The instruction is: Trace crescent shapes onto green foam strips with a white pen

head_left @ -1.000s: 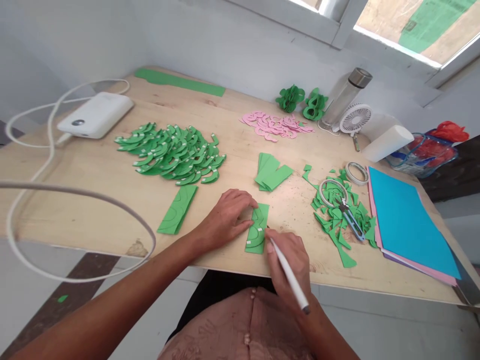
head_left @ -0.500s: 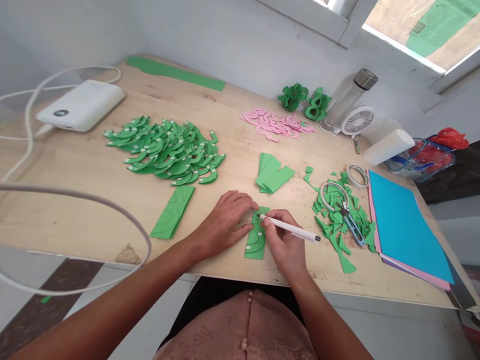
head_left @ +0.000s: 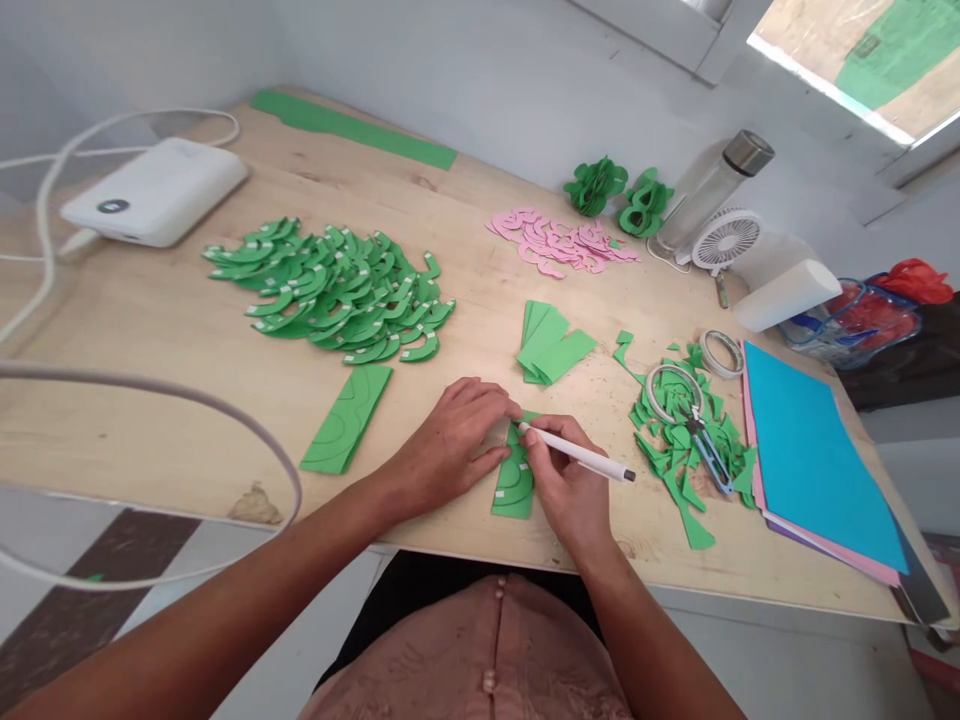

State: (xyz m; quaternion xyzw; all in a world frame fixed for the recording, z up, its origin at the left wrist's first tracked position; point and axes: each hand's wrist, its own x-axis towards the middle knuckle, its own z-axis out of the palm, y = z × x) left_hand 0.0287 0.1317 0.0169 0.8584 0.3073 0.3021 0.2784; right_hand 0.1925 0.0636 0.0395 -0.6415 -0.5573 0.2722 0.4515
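Note:
In the head view, a green paper strip (head_left: pixel 513 497) with dark curved lines and small white squares lies near the table's front edge. My left hand (head_left: pixel 456 445) holds it down from the left, fingertips at its upper part and thumb at its side. A white pen (head_left: pixel 589 459) with a dark end is gripped in my right hand (head_left: pixel 574 500), its tip touching the strip's upper part beside my left fingertips. Both hands partly hide the strip. Left of them lies another green strip (head_left: pixel 346 420) with drawn curves; beyond is a fan of plain green strips (head_left: pixel 546 345).
A large heap of green curved cutouts (head_left: pixel 337 290) and pink cutouts (head_left: pixel 555 242) lie farther back. Green scraps, snips (head_left: pixel 709 450) and tape rolls (head_left: pixel 721 354) are at right, beside blue paper sheets (head_left: pixel 817 460). A white cable (head_left: pixel 225 415) loops at left near a white device (head_left: pixel 157 190).
The pen has shifted and tilted slightly, its tip still at the strip's upper part. My left hand stays almost in place. The whole view has moved a little.

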